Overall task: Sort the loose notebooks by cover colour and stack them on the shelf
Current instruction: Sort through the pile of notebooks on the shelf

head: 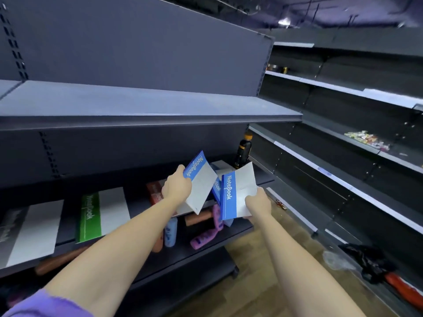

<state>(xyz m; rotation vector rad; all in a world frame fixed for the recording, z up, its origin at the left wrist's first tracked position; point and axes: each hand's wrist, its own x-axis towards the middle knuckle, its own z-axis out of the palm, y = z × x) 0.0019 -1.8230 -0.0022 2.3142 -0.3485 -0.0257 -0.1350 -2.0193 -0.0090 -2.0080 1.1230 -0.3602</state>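
**Two blue notebooks held over the middle shelf**

The shelf (229,197) is seen running left to right, with a green-banded notebook (100,216) and a grey-banded notebook (29,234) already laid flat on it to the left. The left hand (177,188) is closed round the spine end of one blue notebook (199,181), which is tilted with its long axis pointing up and away. The right hand (257,203) pinches the lower corner of a second blue notebook (238,194), held nearly upright. A further blue cover (216,191) is glimpsed between them. The free shelf space is judged to lie just below and behind both hands, nearer the left.
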